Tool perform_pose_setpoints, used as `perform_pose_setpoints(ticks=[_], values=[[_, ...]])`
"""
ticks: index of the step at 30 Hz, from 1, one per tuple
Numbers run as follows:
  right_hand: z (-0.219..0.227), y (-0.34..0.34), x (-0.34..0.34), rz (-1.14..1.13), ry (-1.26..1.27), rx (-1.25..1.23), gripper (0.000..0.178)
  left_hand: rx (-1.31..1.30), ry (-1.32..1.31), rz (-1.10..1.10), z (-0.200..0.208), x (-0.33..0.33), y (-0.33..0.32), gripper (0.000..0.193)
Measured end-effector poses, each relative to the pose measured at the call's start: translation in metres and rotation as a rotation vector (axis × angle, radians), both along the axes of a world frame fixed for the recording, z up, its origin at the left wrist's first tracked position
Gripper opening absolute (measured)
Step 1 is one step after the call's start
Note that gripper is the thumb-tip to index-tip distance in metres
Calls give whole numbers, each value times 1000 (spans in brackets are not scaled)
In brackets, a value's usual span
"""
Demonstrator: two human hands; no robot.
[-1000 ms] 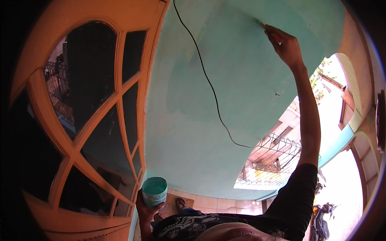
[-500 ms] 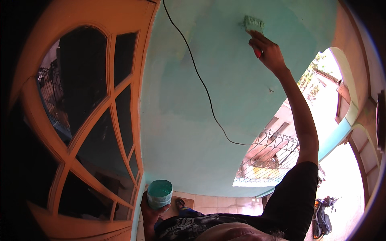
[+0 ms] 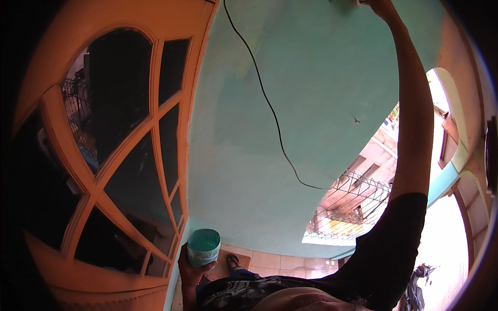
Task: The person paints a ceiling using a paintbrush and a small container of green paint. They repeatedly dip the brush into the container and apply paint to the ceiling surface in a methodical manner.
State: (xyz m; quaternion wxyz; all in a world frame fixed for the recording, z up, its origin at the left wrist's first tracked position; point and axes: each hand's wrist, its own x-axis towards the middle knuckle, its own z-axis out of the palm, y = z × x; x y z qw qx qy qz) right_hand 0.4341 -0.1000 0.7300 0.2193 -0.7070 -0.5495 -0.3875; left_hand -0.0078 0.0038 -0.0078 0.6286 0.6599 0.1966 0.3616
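At the lower left my left hand (image 3: 193, 271) is closed round a pale container of green paint (image 3: 203, 254), its open top facing up. My right arm is stretched high, and my right hand (image 3: 381, 7) is at the top edge of the picture, partly cut off. It grips a paintbrush (image 3: 358, 2), of which only a small part shows. The brush is close to the turquoise-green wall (image 3: 311, 83); whether the bristles touch it I cannot tell. Paler and darker patches of green spread over the wall.
A black cable (image 3: 273, 111) hangs across the wall toward a window opening with a metal grille (image 3: 358, 199). An orange-framed door with dark panes (image 3: 155, 122) stands on the left. Below is a tiled floor (image 3: 290, 262); a motorbike (image 3: 415, 290) stands at the lower right.
My right hand has moved up and to the right with the paintbrush, reaching the top edge of the picture. My left hand still holds the paint container, nearly in the same place.
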Motion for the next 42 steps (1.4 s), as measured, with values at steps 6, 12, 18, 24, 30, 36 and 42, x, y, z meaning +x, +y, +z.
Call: perform_pose_setpoints(ticks=[6, 12, 18, 24, 30, 36, 42], values=[[-38, 27, -46, -203, -614, 67, 16, 2, -14, 88, -13, -5, -4, 95], [-139, 33, 29, -221, -825, 28, 17, 8, 19, 105, -11, -15, 2, 94], [-219, 40, -33, -108, -455, -316, 16, -17, -18, 183, -19, -24, 9, 92], [-138, 61, -44, 2, -618, 3, 21, -23, -43, 160, -20, -22, 8, 92], [-128, 97, 2, -151, -731, 78, 17, -13, -16, 139, -17, -24, 4, 92], [-306, 82, -4, -174, -844, -231, 33, -61, 9, 156, -20, -30, -1, 91], [-236, 83, -63, -28, -488, -140, 20, -58, 35, 127, -20, -42, 8, 89]])
